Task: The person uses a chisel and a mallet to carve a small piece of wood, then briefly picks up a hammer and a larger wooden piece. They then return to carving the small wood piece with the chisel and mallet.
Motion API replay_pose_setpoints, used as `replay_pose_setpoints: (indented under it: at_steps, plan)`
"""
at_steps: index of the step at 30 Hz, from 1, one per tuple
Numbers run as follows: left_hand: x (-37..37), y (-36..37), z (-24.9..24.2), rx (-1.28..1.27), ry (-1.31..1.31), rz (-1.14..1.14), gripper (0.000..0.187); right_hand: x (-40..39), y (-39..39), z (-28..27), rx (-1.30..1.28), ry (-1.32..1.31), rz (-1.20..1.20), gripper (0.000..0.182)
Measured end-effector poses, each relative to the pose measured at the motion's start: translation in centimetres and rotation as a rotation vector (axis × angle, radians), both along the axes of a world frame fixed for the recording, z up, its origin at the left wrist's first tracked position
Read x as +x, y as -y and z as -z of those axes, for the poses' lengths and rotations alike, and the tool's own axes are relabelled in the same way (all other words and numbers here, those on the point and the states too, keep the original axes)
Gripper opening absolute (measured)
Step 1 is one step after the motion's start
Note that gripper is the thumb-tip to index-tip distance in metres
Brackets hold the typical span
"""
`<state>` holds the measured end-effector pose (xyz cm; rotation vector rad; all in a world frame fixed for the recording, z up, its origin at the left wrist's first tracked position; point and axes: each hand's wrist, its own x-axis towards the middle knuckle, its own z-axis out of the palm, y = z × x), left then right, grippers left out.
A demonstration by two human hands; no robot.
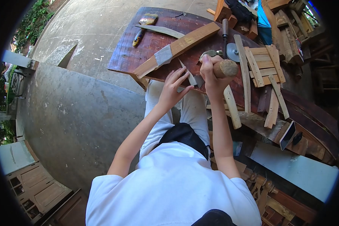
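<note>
My right hand (211, 71) is wrapped round a tool with a thick, round wooden handle (226, 69), its end pointing up at me. The tool's working end is largely hidden behind the hand. My left hand (173, 88) lies with fingers spread at the table's front edge, fingertips on a thin pale wood strip (188, 72). Just beyond it lies a long brown board (192, 38) with a grey sheet (163, 55) wrapped over part of it. Small metal pieces (211, 54) show right behind my right hand.
On the dark red table (122, 56) lie a paintbrush (145, 28), a curved wood strip (162, 30), a wooden-handled tool (225, 28) and a round disc (232, 52). Slatted wood pieces (265, 64) and a phone (287, 135) are at right. Scrap timber (288, 35) is piled behind.
</note>
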<state>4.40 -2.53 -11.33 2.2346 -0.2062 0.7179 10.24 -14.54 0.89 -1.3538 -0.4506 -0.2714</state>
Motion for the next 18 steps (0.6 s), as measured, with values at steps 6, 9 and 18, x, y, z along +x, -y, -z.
replay_pose_setpoints:
  at_steps: [6, 9, 18]
  plan:
    - [-0.1, 0.0, -0.1, -0.024, 0.004, 0.002, 0.055, 0.2, 0.2, 0.8, 0.000, 0.082, 0.012, 0.021]
    - [-0.1, 0.0, -0.1, -0.020, 0.008, 0.005, 0.056, 0.3, 0.3, 0.9, -0.048, 0.100, 0.012, 0.019]
    - [-0.1, -0.1, -0.1, -0.028, 0.014, 0.011, 0.055, -0.3, 0.4, -0.1, 0.061, 0.153, -0.063, 0.019]
